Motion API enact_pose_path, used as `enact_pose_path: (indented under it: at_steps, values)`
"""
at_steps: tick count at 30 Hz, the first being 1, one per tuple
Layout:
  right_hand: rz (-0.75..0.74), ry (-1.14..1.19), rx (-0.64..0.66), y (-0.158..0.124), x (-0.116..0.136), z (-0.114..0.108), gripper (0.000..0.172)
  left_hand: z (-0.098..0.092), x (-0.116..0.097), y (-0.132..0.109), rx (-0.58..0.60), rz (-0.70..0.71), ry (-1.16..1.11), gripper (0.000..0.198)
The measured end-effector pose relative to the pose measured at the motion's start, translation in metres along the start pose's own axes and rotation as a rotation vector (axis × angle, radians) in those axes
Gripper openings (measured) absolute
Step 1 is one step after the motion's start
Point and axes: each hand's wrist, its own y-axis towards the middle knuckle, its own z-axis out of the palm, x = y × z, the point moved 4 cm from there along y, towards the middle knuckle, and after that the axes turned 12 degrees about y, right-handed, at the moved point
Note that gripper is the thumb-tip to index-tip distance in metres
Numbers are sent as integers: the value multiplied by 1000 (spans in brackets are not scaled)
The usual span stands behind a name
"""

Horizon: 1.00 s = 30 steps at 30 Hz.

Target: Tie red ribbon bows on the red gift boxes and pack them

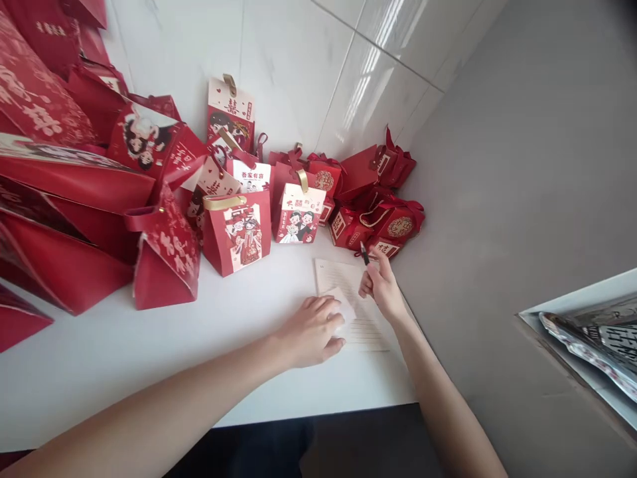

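A black pen [365,253] points up and away from me, with my right hand [382,289] closed around its lower end and the index finger stretched out. Below it lies a ruled sheet of paper [368,335], flat on the white table. My left hand [313,330] rests on the sheet's left part, fingers apart and slightly bent. Partly under those fingers is a small white slip of paper [344,305]; whether it is pinched does not show. No writing can be made out on the slip.
Red and white gift boxes [301,216] stand behind the sheet. Larger red boxes [166,259] are piled at the left, and dark red ones [371,222] sit near the grey wall [497,166]. A white-edged shelf [572,299] holding shiny packets [592,345] is at right.
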Motion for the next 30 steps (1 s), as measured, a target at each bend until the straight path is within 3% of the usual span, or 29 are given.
enact_pose_path:
  at_steps: [4, 8, 11, 15, 17, 20, 25, 30]
  values:
    - [-62, 386, 19, 12, -13, -2, 39, -1, 1, 1, 14, -16, -5, 25]
    - [-20, 542, 30, 9, -24, -8, 27, -4, 0, 4, 38, -54, -46, 33]
    - [68, 493, 24, 4, -30, -5, 20, -5, 1, 5, 55, -90, -49, 41]
    - [84, 373, 33, 3, -37, 5, 44, -3, 3, 3, 47, -128, -7, 40]
    - [54, 366, 19, 4, -39, 7, 47, -1, 4, 2, 55, -140, 26, 38]
    - [54, 351, -3, 6, -42, 5, 40, 2, 5, 2, 92, -164, 47, 40]
    - [83, 302, -38, 5, -40, 3, 41, 4, 6, 3, 112, -192, 39, 62]
    - [-2, 146, -48, -1, -32, 6, 31, 5, 5, 3, 78, -196, 39, 61]
